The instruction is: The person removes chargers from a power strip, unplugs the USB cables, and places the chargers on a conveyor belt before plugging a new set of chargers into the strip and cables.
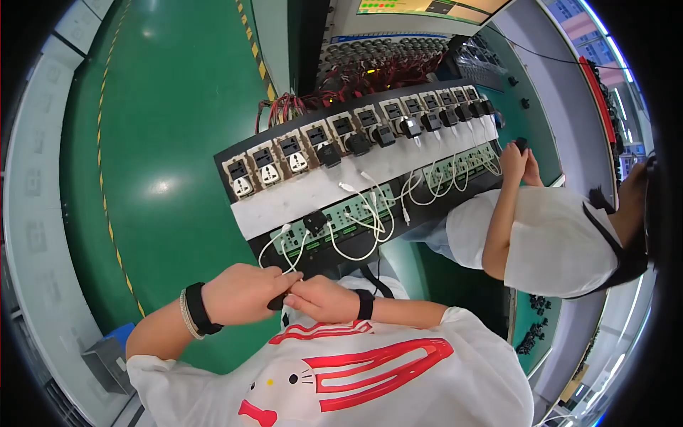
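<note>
In front of my body my two hands meet, both closed. My left hand (245, 293) and my right hand (321, 297) grip a small black charger (276, 302) between them, mostly hidden by the fingers. White USB cables (265, 249) run from the near green circuit board (281, 242) down to just above my fingertips; whether one is plugged into the charger I cannot tell. Another black charger (314, 223) rests on that board. Beyond it stands a sloping row of sockets, the leftmost ones bare, with black chargers (357, 144) plugged in farther right.
A white strip (263, 213) separates the sockets from the boards. To the right, a co-worker (555, 238) holds a small black thing (521, 145). Red wiring (341, 92) and a screen (434, 11) are behind the rack. Green floor (171, 178) lies to the left.
</note>
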Demonstrator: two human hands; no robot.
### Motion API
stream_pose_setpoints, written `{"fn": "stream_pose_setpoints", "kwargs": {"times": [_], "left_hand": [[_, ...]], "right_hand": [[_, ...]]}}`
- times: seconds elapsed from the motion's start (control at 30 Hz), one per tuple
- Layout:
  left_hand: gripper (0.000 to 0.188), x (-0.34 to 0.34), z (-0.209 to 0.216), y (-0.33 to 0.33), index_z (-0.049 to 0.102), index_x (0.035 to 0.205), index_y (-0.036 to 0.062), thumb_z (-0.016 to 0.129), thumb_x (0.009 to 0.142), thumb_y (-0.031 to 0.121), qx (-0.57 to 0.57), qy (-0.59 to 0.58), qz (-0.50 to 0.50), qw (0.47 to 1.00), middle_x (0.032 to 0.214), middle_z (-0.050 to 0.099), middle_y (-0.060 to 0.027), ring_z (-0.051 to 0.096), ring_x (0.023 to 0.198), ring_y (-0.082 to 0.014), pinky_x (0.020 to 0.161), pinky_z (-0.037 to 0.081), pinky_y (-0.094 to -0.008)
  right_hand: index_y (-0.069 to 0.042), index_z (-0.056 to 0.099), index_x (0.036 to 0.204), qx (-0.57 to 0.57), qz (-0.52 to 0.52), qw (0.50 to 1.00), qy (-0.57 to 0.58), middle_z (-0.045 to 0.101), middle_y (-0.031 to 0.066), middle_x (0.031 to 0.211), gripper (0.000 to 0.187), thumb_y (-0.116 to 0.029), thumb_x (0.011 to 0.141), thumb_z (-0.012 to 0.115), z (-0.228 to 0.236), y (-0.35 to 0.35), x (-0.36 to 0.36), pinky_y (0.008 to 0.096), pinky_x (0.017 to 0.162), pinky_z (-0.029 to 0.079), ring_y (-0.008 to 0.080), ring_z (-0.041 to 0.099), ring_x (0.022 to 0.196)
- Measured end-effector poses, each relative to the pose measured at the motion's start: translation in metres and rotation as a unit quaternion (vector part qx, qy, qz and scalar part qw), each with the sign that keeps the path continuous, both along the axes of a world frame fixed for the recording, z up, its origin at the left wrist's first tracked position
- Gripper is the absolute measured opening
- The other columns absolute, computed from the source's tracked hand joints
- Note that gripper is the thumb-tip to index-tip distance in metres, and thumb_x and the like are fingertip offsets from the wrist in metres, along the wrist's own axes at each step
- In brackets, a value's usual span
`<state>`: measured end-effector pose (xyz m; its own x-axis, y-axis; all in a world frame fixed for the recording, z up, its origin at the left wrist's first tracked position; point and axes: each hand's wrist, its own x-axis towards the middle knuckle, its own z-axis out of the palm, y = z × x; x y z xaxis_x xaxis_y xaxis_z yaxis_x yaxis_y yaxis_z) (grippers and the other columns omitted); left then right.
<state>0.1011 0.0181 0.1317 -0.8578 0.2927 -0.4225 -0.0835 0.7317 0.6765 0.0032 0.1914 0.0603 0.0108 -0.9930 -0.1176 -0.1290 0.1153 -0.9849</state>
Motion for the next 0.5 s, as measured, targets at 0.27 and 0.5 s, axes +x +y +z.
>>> {"fn": "stream_pose_setpoints", "kwargs": {"times": [0.27, 0.5], "left_hand": [[0.059, -0.026, -0.002, 0.009, 0.046, 0.127, 0.0057, 0.064, 0.072, 0.014, -0.077, 0.022, -0.016, 0.997, 0.081, 0.056, -0.0087, 0.059, 0.069, -0.0273, 0.057, 0.046, -0.0372], [0.061, -0.037, 0.006, 0.008, 0.047, 0.127, 0.0087, 0.067, 0.069, 0.016, -0.125, 0.049, -0.006, 0.991, 0.08, 0.058, -0.0089, 0.06, 0.07, -0.0258, 0.058, 0.046, -0.0357]], "right_hand": [[0.001, 0.051, 0.079, 0.041, -0.075, 0.996, -0.016, 0.053, 0.0216, 0.066, 0.028, -0.023, 0.092, 0.049, -0.001, 0.007, -0.019, 0.0435, 0.055, 0.042, 0.0398, 0.054, 0.062], [-0.001, 0.052, 0.087, 0.016, -0.062, 0.997, -0.035, 0.053, 0.0209, 0.068, 0.022, -0.022, 0.092, 0.047, -0.002, 0.011, -0.022, 0.0434, 0.056, 0.043, 0.0402, 0.054, 0.063]]}}
